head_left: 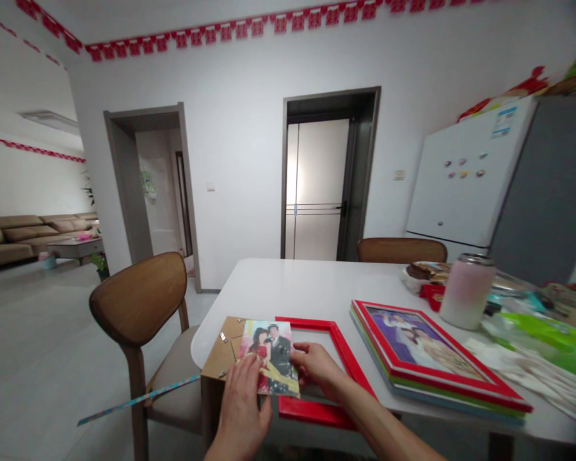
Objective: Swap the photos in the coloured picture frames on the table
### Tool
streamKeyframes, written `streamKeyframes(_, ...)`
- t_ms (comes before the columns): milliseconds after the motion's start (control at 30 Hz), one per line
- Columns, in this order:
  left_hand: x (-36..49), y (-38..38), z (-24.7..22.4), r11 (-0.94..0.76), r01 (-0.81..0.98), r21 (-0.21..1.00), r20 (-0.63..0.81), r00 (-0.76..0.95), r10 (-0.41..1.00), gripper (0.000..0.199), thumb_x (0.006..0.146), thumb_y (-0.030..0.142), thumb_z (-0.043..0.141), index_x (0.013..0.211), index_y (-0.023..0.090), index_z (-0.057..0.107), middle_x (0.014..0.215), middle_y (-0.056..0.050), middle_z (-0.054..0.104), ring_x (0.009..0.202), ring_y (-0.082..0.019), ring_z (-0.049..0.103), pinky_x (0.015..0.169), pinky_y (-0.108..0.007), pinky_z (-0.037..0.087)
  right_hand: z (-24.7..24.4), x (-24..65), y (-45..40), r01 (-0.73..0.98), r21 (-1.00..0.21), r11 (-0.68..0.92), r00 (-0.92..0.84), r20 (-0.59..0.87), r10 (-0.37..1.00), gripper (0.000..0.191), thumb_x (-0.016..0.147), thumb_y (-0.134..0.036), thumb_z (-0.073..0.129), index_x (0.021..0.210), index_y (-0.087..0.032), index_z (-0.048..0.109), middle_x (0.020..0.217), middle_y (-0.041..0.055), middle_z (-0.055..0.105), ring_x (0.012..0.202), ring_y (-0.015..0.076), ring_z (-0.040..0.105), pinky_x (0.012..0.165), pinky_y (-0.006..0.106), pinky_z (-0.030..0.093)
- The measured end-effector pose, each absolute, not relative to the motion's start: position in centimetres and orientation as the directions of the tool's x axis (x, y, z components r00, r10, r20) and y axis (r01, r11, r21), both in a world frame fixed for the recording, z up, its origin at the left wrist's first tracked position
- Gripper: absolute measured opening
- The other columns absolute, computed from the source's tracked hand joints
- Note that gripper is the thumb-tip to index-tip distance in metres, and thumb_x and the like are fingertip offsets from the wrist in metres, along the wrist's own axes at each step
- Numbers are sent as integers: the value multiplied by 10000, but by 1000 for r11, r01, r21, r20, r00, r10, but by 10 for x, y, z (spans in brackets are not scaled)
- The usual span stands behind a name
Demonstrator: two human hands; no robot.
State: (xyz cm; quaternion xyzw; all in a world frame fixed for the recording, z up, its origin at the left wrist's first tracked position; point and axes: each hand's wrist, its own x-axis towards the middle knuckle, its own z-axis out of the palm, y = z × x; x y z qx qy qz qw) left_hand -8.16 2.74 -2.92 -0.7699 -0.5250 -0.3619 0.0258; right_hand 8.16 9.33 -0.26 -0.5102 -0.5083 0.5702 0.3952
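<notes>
photo print point(277, 352), showing two figures in formal dress, is held near the front edge of the white table point(297, 288), above the brown backing board point(218, 351) and the left part of the red frame point(350, 360). its right edge is gripped by the right hand point(317, 368), whose thumb and fingers are closed on it. its lower left part is covered by the fingers of the left hand point(242, 400); the thumb is seen just below the lower edge, and whether the print is pinched there cannot be told. small metal clips are borne by the board, and a bare opening is enclosed by the frame. to the right, a stack of frames point(461, 383) is seen, topped by a red-bordered picture. behind it are placed a pink-and-white tumbler point(466, 291) and a bright green package point(552, 339). beyond the left table edge, a wooden-backed chair point(144, 298) is crossed by a patterned blue strip point(139, 400). the background is occupied by a pale door point(321, 186) and a white refrigerator point(461, 198).
</notes>
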Motion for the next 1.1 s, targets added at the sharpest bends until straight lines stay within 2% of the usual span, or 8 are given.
streamKeyframes(200,-62,37,-17,-514,804,300,562,287,776,622,571,33,384,1188,107,400,1291,-125,351,1196,-239,292,974,-446,282,25,71,85,-48,-994,-93,-116,-87,989,200,623,-208,502,793,-123,564,481,-38,536,393,73,475,385,187,375)
streamKeyframes(400,-46,38,16,-611,548,571,708,48,705,436,749,104,318,1169,141,429,1195,-97,480,1123,-189,409,960,-363,317,65,69,67,-231,-972,33,-96,56,994,292,679,-312,515,919,-147,543,671,19,608,540,93,550,507,213,431)
streamKeyframes(533,-27,38,28,-452,72,889,451,-306,838,331,788,284,398,1061,133,508,978,-108,613,918,-222,562,832,-361,422,41,76,64,-271,-952,-140,-10,-143,990,297,714,-339,478,951,-167,520,821,63,628,675,133,589,554,237,446)
streamKeyframes(633,-11,41,22,-354,-394,848,257,-278,926,415,763,337,438,1117,122,448,941,-106,626,843,-215,593,766,-340,453,24,87,68,-437,-890,-131,-19,-137,990,265,728,-251,412,956,-167,517,798,72,647,699,156,601,564,253,461)
streamKeyframes(700,-6,45,15,-314,-507,803,223,-233,947,479,722,302,489,1157,121,404,1016,-117,597,907,-212,570,799,-321,434,23,101,72,-478,-877,-45,43,-74,996,292,704,-184,393,968,-163,516,773,63,657,695,161,607,566,250,469)
streamKeyframes(800,-11,48,4,-226,-427,875,157,-192,969,557,657,212,525,1177,85,370,1174,-163,483,1040,-215,488,866,-293,385,30,129,79,-366,-929,-61,79,-96,992,341,665,-124,398,988,-142,507,708,52,664,613,162,611,532,253,469)
streamKeyframes(933,-23,44,-4,-177,-4,984,175,-119,977,521,645,160,499,1151,68,412,1227,-149,433,1133,-196,393,948,-274,290,29,158,90,-162,-975,-153,20,-159,987,397,620,-71,396,1000,-114,503,628,56,660,528,158,601,445,228,432)
streamKeyframes(1100,-23,30,-4,-226,455,861,237,35,971,481,657,155,458,1133,86,454,1189,-110,480,1113,-193,408,961,-279,274,15,157,99,102,-984,-145,2,-145,989,374,618,-83,372,947,-79,548,572,65,649,515,161,602,479,229,446)
